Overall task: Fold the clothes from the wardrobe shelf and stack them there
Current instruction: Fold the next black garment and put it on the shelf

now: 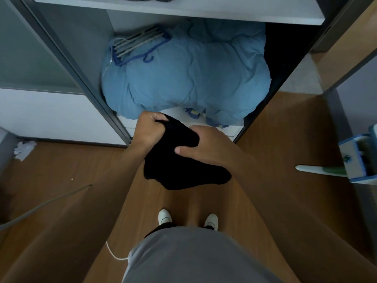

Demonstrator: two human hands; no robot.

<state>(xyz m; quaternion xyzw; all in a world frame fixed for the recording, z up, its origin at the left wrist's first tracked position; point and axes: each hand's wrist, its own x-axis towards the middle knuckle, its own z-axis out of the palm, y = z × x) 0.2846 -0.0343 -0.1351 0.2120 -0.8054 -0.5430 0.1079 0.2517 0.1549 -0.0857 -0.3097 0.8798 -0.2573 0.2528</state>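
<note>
Over floor, garment spans left grip, right grip.

Home bedroom, seen at an open wardrobe.
A blue duvet fills the lower bay at 12 o'clock, hangers lying on it (toward 11), a white shelf above; wood floor runs from 3 round to 9.
</note>
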